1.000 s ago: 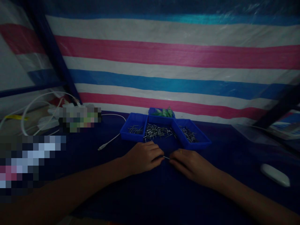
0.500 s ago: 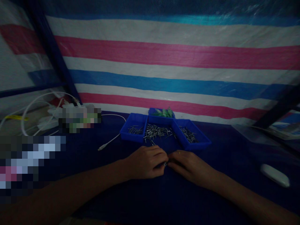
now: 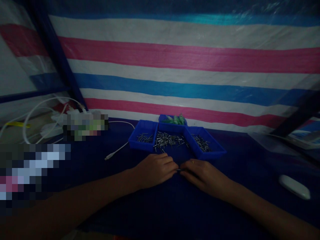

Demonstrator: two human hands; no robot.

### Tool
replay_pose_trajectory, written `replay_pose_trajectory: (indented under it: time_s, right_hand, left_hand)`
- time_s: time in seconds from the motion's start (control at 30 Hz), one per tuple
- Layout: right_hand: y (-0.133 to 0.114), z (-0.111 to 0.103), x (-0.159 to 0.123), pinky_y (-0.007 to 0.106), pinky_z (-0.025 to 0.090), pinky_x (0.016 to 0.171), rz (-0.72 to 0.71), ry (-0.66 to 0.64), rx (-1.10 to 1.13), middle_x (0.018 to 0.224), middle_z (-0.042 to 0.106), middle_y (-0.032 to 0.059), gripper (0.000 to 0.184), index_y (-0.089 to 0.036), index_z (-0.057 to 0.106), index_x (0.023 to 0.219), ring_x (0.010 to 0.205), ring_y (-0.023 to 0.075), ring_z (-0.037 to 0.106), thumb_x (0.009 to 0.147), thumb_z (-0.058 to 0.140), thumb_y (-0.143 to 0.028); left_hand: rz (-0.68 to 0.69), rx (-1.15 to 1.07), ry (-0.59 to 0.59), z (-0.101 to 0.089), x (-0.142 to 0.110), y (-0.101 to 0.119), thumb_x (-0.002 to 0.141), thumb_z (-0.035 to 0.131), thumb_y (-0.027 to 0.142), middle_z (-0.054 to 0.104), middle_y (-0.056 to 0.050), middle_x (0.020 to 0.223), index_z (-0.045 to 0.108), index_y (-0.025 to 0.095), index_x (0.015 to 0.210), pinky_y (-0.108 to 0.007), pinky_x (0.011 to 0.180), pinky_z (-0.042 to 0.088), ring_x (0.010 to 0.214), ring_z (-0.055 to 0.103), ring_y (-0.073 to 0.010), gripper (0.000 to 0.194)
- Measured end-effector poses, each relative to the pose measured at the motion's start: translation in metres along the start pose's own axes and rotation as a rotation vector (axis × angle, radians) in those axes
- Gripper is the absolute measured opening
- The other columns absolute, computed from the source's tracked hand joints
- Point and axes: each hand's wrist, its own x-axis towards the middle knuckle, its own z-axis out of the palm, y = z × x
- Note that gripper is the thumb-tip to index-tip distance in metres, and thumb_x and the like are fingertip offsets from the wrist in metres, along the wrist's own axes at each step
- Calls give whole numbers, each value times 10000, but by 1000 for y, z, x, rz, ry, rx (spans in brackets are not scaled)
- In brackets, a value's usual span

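Slim metal piece (image 3: 178,170) bridges the narrow gap between a person's two bare hands, just above a dark blue table (image 3: 175,210) and in front of three blue trays. Only a short length of it shows. The left hand (image 3: 157,170) has its fingers curled and closed, pinching one end. The right hand (image 3: 202,173), wearing one gold-coloured ring (image 3: 193,162), pinches the other end between thumb and fingers. The two sets of fingertips are very near each other, and how much metal is hidden inside each grip cannot be told.

No writing can be made out; a pixelated patch (image 3: 85,125) at the far left and another, larger one (image 3: 37,166) below it hide whatever is there.

Counting the trays: one left tray (image 3: 141,146) and one right tray (image 3: 212,155) hold similar metal pieces, and one back tray (image 3: 172,126) holds green items (image 3: 177,119). Between them lies a loose heap (image 3: 168,140) of metal pieces, overlapping too much to count. One white cable (image 3: 116,152) ends left of the trays. One white rounded object (image 3: 295,187) rests well apart, at the right. Behind everything hangs a sheet (image 3: 175,57) striped pink, blue and white.
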Motion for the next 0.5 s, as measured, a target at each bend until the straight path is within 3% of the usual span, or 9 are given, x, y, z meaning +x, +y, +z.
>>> replay_pose_trajectory:
  time_s: [0.2, 0.37, 0.5]
  right_hand:
    - [1, -2, 1, 275, 442, 661, -16, -4, -36, 797, 593, 46, 187, -155, 570, 937, 728, 149, 565, 899, 425, -268]
    - [4, -1, 2, 265, 433, 640, -15, 21, -55, 767, 590, 43, 191, -160, 580, 898, 699, 142, 559, 901, 406, -238]
    - [5, 0, 2, 258, 425, 629, -20, 30, -58, 754, 582, 36, 179, -163, 574, 886, 681, 139, 554, 898, 412, -237]
  left_hand:
    - [-6, 19, -7, 0, 0, -1, 925, 376, 250, 580, -17, 812, 570, 153, 909, -245, 646, 423, 763, 526, -144, 218]
    - [-96, 25, -4, 0, -1, -1, 890, 438, 335, 586, -12, 803, 569, 161, 883, -252, 614, 421, 755, 536, -156, 218]
    - [-122, 29, -35, -1, -1, -1, 869, 463, 297, 583, -4, 784, 559, 165, 834, -250, 620, 421, 739, 533, -149, 167]
